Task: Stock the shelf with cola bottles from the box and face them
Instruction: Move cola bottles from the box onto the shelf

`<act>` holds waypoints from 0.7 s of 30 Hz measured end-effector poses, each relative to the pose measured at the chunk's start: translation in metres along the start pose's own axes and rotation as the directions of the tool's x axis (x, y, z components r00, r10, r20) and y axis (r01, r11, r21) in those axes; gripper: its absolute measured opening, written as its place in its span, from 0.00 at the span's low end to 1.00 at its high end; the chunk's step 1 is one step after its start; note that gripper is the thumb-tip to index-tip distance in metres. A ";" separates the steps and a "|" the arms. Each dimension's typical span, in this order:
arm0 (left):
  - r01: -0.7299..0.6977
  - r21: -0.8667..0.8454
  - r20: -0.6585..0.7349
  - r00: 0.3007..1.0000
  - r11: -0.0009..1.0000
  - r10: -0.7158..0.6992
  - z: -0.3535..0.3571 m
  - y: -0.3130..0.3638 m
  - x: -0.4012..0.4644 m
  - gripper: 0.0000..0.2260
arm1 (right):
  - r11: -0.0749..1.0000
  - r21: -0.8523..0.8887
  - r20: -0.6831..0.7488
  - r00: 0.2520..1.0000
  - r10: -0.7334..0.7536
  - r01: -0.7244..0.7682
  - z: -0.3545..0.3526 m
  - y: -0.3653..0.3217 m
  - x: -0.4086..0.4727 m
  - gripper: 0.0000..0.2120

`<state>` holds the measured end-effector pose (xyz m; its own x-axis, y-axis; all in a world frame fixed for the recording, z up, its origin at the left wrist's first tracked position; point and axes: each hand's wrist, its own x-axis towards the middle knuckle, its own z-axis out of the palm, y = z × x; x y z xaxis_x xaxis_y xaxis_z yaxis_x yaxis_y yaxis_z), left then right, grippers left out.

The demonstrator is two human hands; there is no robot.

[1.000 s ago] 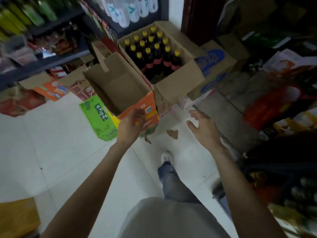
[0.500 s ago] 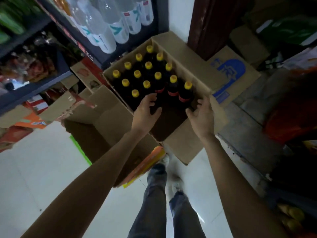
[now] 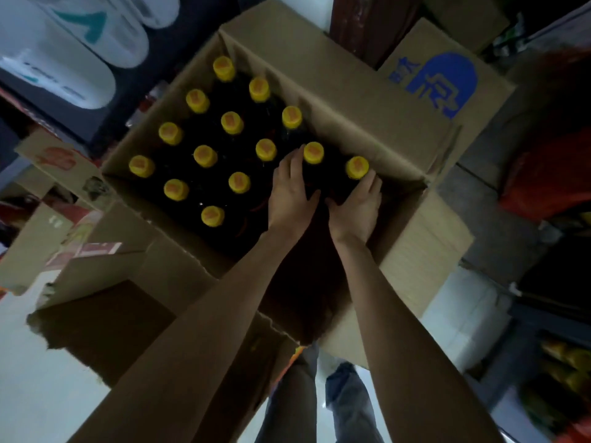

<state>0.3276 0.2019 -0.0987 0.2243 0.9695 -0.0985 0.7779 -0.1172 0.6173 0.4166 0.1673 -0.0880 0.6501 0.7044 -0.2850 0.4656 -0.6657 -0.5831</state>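
An open cardboard box (image 3: 351,100) holds several dark cola bottles with yellow caps (image 3: 204,155), standing upright in rows. Both my hands are down inside the box at its near right corner. My left hand (image 3: 289,193) wraps the shoulder of one cola bottle (image 3: 313,152), fingers on its left side and thumb in front. My right hand (image 3: 358,209) closes around the neighbouring corner bottle (image 3: 357,167) from the right. Both bottles still stand in the box. Their bodies are dark and mostly hidden.
An empty cardboard box (image 3: 105,318) with open flaps lies at the lower left. Large white water bottles (image 3: 64,52) fill a shelf at the top left. A dark wooden post (image 3: 367,24) stands behind the box and red bags (image 3: 543,174) lie to the right.
I have leaned in over the box. Both hands went from hovering at its near edge down onto two bottles at the near right corner and closed around them.
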 end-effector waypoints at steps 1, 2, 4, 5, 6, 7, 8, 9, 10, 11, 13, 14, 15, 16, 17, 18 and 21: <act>-0.005 0.012 -0.015 1.000 1.000 0.005 0.002 0.000 0.002 0.33 | 1.000 -0.008 -0.009 1.000 0.006 -0.006 0.003 0.000 0.002 0.38; -0.006 0.015 -0.027 1.000 1.000 0.007 0.004 0.001 0.003 0.33 | 1.000 -0.015 -0.014 1.000 0.011 -0.011 0.005 -0.001 0.003 0.38; 0.001 0.009 -0.036 0.999 1.000 -0.001 0.006 0.001 0.008 0.31 | 1.000 -0.019 0.005 1.000 0.023 -0.022 0.005 -0.004 0.006 0.38; 0.006 0.008 -0.031 1.000 1.000 -0.005 0.007 0.001 0.010 0.31 | 1.000 -0.017 0.018 0.999 0.027 -0.026 0.004 -0.005 0.008 0.37; 0.009 0.009 -0.023 1.000 1.000 -0.009 0.007 0.001 0.012 0.30 | 1.000 -0.015 0.031 0.999 0.024 -0.024 0.001 -0.006 0.009 0.37; 0.011 0.011 -0.017 1.000 1.000 -0.011 0.007 0.000 0.012 0.29 | 1.000 -0.015 0.039 0.999 0.012 -0.012 -0.002 -0.008 0.009 0.36; 0.012 0.009 -0.010 1.000 1.000 -0.012 0.007 0.000 0.013 0.28 | 1.000 -0.015 0.037 0.999 -0.013 0.013 -0.007 -0.009 0.008 0.36; 0.007 0.001 -0.001 1.000 1.000 -0.007 0.006 0.001 0.013 0.28 | 0.999 -0.010 0.024 0.999 -0.046 0.046 -0.012 -0.010 0.006 0.35; -0.007 -0.012 0.006 1.000 1.000 0.007 0.003 0.002 0.012 0.27 | 0.997 0.005 -0.001 0.997 -0.081 0.081 -0.019 -0.012 0.002 0.34; -0.030 -0.026 0.004 1.000 0.999 0.030 0.000 0.004 0.009 0.27 | 0.993 0.035 -0.035 0.993 -0.113 0.114 -0.027 -0.014 -0.004 0.33; -0.076 -0.067 -0.024 0.997 0.995 0.074 -0.014 0.011 0.001 0.27 | 0.976 0.130 -0.119 0.980 -0.162 0.177 -0.048 -0.017 -0.017 0.31; -0.094 -0.091 -0.045 0.995 0.991 0.091 -0.024 0.016 -0.005 0.27 | 0.963 0.182 -0.158 0.973 -0.170 0.198 -0.062 -0.019 -0.025 0.30; -0.116 -0.113 -0.071 0.992 0.987 0.109 -0.036 0.022 -0.013 0.27 | 0.948 0.233 -0.193 0.966 -0.174 0.217 -0.078 -0.022 -0.033 0.30; -0.135 -0.136 -0.098 0.988 0.981 0.122 -0.051 0.029 -0.022 0.28 | 0.930 0.281 -0.223 0.958 -0.179 0.238 -0.095 -0.024 -0.041 0.30; -0.150 -0.159 -0.123 0.984 0.976 0.131 -0.066 0.039 -0.031 0.28 | 0.912 0.320 -0.242 0.953 -0.184 0.257 -0.112 -0.026 -0.049 0.30; -0.169 -0.181 -0.145 0.979 0.969 0.143 -0.082 0.050 -0.040 0.28 | 0.892 0.359 -0.249 0.949 -0.192 0.274 -0.129 -0.027 -0.058 0.30; -0.283 -0.259 -0.196 0.952 0.924 0.237 -0.125 0.085 -0.069 0.27 | 0.798 0.517 -0.255 0.946 -0.199 0.308 -0.175 -0.027 -0.088 0.31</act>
<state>0.3052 0.1521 0.0577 0.2822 0.9370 0.2057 0.5030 -0.3271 0.8000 0.4517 0.0803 0.0855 0.6757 0.7360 0.0408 0.2612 -0.1873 -0.9469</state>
